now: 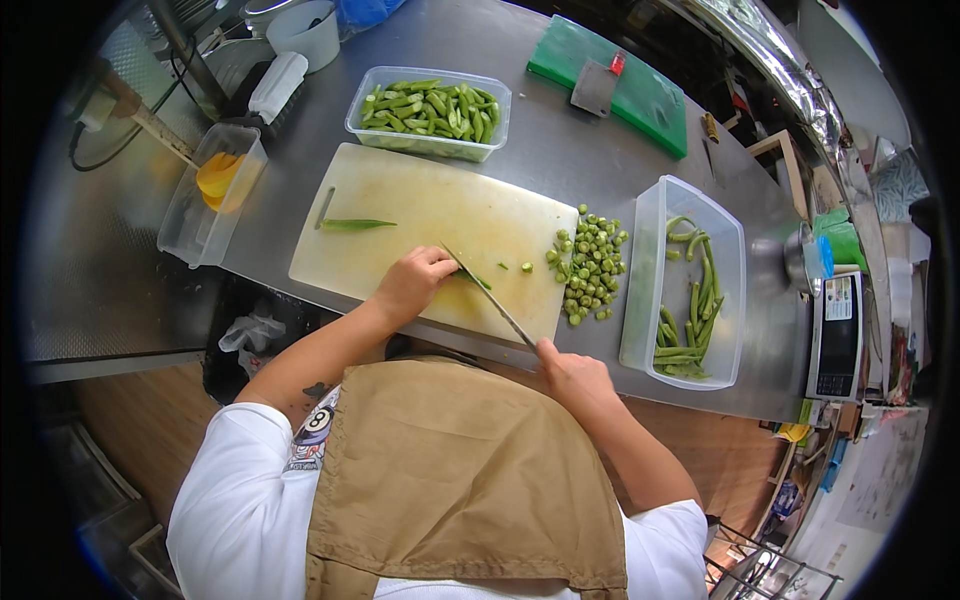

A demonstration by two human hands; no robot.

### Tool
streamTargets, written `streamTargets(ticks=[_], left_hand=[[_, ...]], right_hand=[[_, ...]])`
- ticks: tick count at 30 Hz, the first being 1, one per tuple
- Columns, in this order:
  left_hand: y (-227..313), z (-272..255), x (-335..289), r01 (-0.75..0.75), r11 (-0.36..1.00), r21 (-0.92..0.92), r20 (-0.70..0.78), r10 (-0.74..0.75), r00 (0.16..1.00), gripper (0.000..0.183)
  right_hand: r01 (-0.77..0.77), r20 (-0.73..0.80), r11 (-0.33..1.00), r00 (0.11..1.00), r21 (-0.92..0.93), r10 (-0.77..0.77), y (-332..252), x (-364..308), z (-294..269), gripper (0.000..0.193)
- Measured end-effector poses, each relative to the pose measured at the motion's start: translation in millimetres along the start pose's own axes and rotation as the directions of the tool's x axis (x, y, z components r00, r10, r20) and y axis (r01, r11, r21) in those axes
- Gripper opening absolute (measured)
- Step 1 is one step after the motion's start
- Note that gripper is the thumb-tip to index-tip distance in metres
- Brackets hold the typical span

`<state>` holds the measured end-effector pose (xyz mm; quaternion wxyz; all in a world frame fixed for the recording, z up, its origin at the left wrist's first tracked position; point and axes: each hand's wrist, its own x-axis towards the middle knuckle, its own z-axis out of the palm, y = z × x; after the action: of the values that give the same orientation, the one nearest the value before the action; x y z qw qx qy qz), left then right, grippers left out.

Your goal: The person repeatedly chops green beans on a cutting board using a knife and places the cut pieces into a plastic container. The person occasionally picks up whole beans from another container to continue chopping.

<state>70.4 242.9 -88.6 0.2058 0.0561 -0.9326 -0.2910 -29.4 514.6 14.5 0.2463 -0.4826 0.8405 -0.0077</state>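
My left hand (pixel 415 284) is closed on an okra pod (pixel 478 282) near the front edge of a white cutting board (pixel 440 190). In my right hand (pixel 575 378) is the handle of a knife (pixel 505 312), its blade lying slantwise across the pod next to my left fingertips. Small cut okra bits (pixel 527 267) lie on the board just right of the blade. A single okra pod (pixel 357 224) rests at the board's left. Beside the right edge sits a heap of cut okra ends (pixel 597 265), partly on the board and partly on the steel table.
Behind the board stands a clear tub (pixel 497 150) of trimmed okra. To the right, another tub (pixel 645 280) holds long green pods. A cleaver (pixel 595 88) lies on a green board (pixel 655 115) at the back. At left is a clear bin (pixel 185 230) with something yellow inside.
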Motion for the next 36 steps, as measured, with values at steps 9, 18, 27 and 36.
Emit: streamTargets(ticks=[9, 18, 27, 36], left_hand=[[0, -8, 7, 0.028, 0.996, 0.079, 0.119, -0.037, 0.992, 0.024], [-9, 20, 55, -0.352, 0.930, 0.106, 0.022, 0.351, 0.936, 0.022], [-58, -105, 143, 0.095, 0.933, 0.346, -0.304, 0.015, 0.952, 0.021], [-79, -98, 19, 0.142, 0.914, 0.381, 0.257, -0.253, 0.933, 0.031]], right_hand=[[-0.023, -0.154, 0.967, 0.986, 0.252, 0.064, -1, 39, 10, 0.026], [-0.052, -0.327, 0.785, 0.890, 0.617, 0.316, 5, 6, 17, 0.023], [-0.110, -0.131, 0.799, 0.964, 0.591, 0.231, 3, 5, 54, 0.029], [-0.201, -0.131, 0.773, 0.930, 0.601, 0.343, 22, 7, 67, 0.030]])
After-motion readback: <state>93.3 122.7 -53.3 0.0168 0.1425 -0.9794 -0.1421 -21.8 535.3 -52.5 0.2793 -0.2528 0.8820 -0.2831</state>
